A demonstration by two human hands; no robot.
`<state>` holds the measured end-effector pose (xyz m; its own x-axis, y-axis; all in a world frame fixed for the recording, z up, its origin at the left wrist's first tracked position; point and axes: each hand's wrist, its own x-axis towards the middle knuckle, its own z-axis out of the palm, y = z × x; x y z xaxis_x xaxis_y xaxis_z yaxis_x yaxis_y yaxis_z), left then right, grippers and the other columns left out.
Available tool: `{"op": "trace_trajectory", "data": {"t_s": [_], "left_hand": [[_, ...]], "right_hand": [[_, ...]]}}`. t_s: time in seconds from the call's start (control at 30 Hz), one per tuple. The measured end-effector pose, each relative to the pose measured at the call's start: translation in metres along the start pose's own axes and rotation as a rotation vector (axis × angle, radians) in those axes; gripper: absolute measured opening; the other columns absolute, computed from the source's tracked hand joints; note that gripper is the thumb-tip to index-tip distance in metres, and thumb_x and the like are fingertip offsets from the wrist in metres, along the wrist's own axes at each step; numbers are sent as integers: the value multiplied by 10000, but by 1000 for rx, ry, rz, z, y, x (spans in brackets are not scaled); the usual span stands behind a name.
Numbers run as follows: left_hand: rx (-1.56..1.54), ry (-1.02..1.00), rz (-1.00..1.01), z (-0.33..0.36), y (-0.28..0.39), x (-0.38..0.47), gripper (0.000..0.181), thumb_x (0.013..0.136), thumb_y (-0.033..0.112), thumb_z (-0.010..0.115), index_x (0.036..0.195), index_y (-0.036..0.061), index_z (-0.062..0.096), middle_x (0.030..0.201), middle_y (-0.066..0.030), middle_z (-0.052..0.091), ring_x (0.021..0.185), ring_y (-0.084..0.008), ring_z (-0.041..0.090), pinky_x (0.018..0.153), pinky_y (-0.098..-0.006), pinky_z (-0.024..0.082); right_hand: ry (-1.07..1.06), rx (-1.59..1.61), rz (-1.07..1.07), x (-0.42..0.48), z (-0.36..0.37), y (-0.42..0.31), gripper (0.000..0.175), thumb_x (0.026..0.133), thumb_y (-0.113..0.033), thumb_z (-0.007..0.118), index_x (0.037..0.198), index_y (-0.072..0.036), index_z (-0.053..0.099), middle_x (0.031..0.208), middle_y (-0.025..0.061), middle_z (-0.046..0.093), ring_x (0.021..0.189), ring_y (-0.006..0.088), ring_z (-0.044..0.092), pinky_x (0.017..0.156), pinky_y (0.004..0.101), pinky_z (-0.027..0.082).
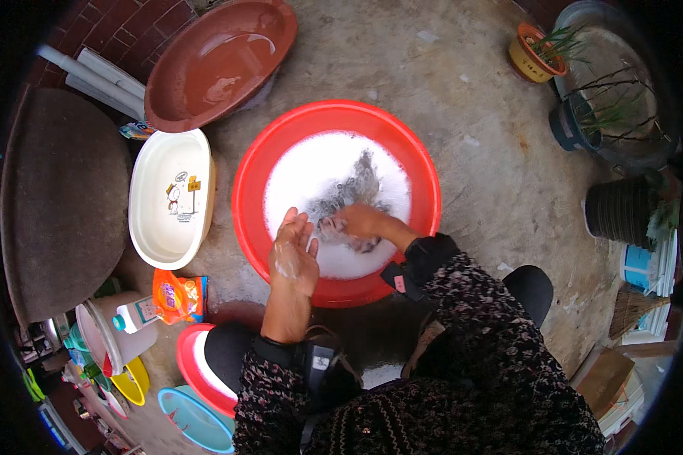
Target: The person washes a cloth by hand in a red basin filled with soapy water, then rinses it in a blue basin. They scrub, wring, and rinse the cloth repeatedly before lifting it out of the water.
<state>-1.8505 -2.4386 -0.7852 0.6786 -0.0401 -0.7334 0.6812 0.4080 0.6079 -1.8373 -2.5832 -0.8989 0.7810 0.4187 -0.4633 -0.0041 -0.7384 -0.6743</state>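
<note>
A round red plastic basin (341,107) holds water covered with white suds (296,165). Wet grey patterned cloth (364,176) lies partly sunk in the middle of it. My right hand (361,222) reaches into the suds over the cloth, its fingers curled against a bunched, wet part; whether they grip it is hard to tell. Over the basin's lower left rim, my left hand (295,250) is raised, palm up, with a streak of foam on the palm and wrist. Its fingers are slightly bent and nothing lies in them.
A brown oval tub (165,85) with water and a cream oval basin (142,227) stand at left. Below them are an orange detergent bag (173,296), a white bottle (139,314), another red basin (190,364) and a blue basin (199,426). Potted plants (532,62) stand at right.
</note>
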Motion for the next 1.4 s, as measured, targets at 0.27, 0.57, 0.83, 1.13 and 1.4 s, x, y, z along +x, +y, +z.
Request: {"op": "trace_trajectory", "data": {"t_s": [0.27,0.57,0.83,1.13,1.4], "left_hand": [[-354,-470,-177,15,-25,35,282,819,281,432,1041,111,473,1032,-65,481,1037,-184,408,889,-351,318],[-210,-549,80,28,-34,44,307,852,155,347,1114,-1,382,1025,-104,479,945,-199,475,857,-308,381],[-300,-545,-75,19,-40,45,350,857,229,384,1181,97,371,1080,-61,460,997,-185,448,869,-305,363],[-318,-424,-73,23,-23,28,353,855,192,410,1183,73,360,1094,-80,462,967,-192,463,843,-316,382],[-344,-600,-236,44,-7,30,413,821,312,465,1127,40,414,1034,-95,508,943,-234,493,841,-402,373]], "right_hand": [[460,422,-647,-57,-59,-69,258,681,-171,585,826,34,527,815,182,525,803,306,518,744,349,406],[879,571,-229,-52,-39,-83,257,789,-179,472,993,-38,407,898,160,533,872,269,520,747,355,402],[761,697,-86,-34,-45,-85,343,823,-253,422,1085,-40,485,1135,162,456,1110,298,375,945,354,254],[816,650,-162,-16,-29,-64,398,860,-353,364,1024,-18,501,1015,136,541,910,250,529,794,349,405],[537,1579,-33,-63,-79,-43,502,841,-472,326,1078,-49,453,1011,90,533,923,193,518,825,339,420]]}}
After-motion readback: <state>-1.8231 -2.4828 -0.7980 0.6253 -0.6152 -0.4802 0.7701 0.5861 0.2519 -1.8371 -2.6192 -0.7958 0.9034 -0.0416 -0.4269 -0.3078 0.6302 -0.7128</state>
